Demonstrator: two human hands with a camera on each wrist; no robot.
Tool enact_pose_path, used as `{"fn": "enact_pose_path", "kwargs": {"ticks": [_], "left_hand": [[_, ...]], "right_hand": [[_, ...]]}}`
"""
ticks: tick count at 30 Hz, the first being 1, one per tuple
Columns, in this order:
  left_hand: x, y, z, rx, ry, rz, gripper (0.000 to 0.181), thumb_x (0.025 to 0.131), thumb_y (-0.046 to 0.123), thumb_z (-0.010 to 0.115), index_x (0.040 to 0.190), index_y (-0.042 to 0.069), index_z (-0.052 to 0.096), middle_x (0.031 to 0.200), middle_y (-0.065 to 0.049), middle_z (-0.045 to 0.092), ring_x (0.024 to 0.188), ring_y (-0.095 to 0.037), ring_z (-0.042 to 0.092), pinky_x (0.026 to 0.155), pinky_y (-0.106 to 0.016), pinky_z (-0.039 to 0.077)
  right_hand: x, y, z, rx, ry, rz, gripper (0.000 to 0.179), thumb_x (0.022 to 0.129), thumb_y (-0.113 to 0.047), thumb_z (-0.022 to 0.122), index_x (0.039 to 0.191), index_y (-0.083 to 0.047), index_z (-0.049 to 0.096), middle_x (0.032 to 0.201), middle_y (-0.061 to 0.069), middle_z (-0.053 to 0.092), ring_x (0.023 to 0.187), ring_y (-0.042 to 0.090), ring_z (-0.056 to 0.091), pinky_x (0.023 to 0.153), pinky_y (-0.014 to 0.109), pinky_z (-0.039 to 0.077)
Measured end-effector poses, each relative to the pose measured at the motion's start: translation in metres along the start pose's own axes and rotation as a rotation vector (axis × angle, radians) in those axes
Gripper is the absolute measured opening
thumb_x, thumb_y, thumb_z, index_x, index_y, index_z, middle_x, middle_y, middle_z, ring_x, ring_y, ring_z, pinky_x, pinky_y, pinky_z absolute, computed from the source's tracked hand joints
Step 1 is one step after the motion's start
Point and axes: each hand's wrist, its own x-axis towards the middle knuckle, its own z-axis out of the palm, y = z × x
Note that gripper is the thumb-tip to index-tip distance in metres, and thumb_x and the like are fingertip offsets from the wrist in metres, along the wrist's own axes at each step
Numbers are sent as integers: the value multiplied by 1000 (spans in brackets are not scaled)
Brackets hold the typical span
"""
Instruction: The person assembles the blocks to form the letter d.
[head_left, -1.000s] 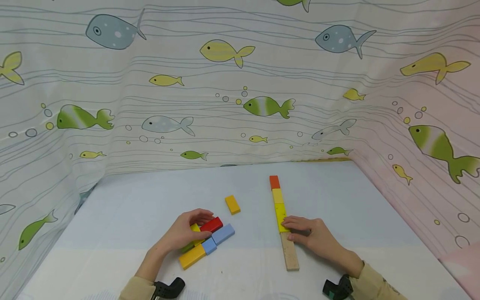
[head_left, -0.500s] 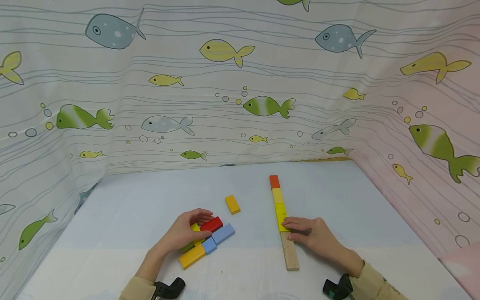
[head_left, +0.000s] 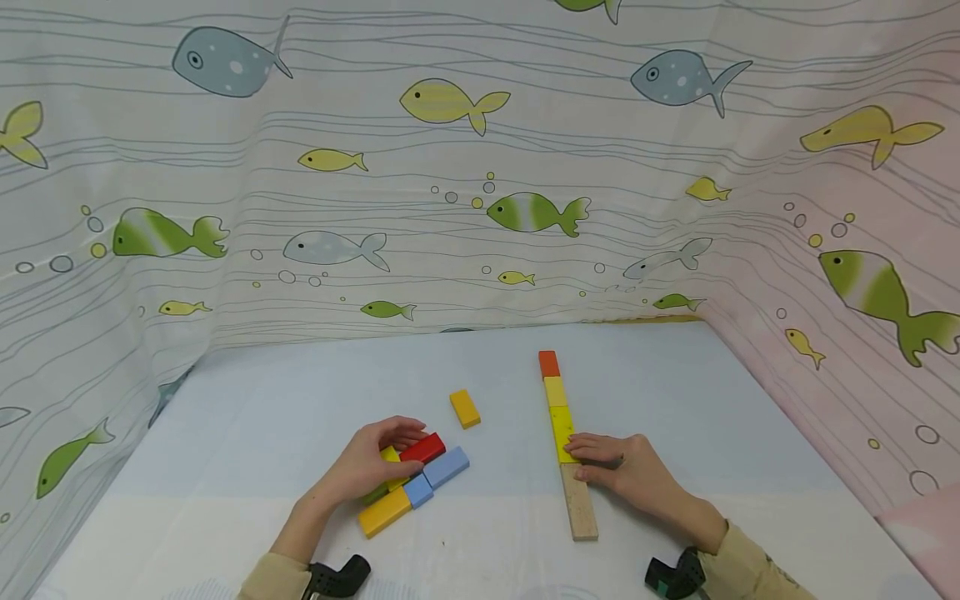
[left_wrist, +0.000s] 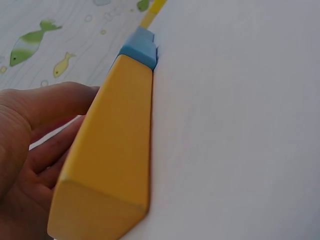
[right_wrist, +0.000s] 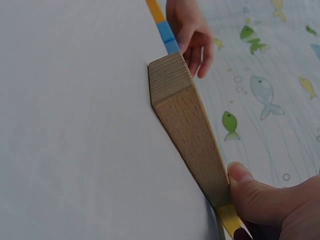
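Note:
In the head view my left hand (head_left: 371, 458) curls over a cluster of blocks. Its thumb lies along the near side of the red block (head_left: 422, 449) and its fingers along the far side, partly hidden. The thumb partly covers a yellow block (head_left: 390, 455) and a green block (head_left: 374, 495). Beside them lie an orange block (head_left: 385, 512) and two blue blocks (head_left: 446, 468). My right hand (head_left: 637, 475) touches the right side of a straight row, fingertips on the bright yellow block (head_left: 561, 429) and thumb by the plain wooden block (head_left: 580, 504).
At the row's far end are a pale yellow block (head_left: 554, 391) and an orange-red block (head_left: 549, 363). A loose orange block (head_left: 465, 409) lies between the cluster and the row on the white table (head_left: 495, 517). Fish-printed cloth (head_left: 442, 275) hangs around it.

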Motion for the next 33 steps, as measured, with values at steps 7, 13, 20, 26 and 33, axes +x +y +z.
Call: {"fn": "enact_pose_path", "kwargs": {"ticks": [7,13,20,26,33], "left_hand": [[0,1,0,-15,8,5,49,87,20,78,131,9,60,123,-7,68,108,-22,63,93,-26,53],[-1,4,0,-20,18,4,50,86,19,79,131,9,60,122,-7,68,108,-23,64,94,-27,54],[-1,3,1,8,32,-11,48,87,20,78,131,10,60,122,-6,69,109,-22,64,96,-31,54],[0,4,2,17,86,-62,46,85,20,80,128,17,63,123,0,68,111,-19,64,95,-23,52],[3,19,8,-12,137,-48,45,85,15,80,126,18,64,123,1,69,112,-20,65,97,-31,54]], "right_hand": [[0,-3,-1,18,-10,8,34,84,-31,79,114,-14,77,120,0,72,121,26,64,101,17,44],[0,-2,-1,26,-22,24,34,85,-32,78,115,-15,77,121,0,72,123,26,63,102,18,44],[0,0,1,1,-15,25,32,85,-30,78,114,-16,77,120,-3,72,122,23,63,102,21,46],[-1,-1,1,3,-7,33,32,84,-30,79,113,-18,77,120,-8,72,123,17,63,103,22,46],[-1,0,0,-14,-16,34,32,84,-31,79,114,-19,77,120,-10,71,123,16,63,102,22,46]]}}
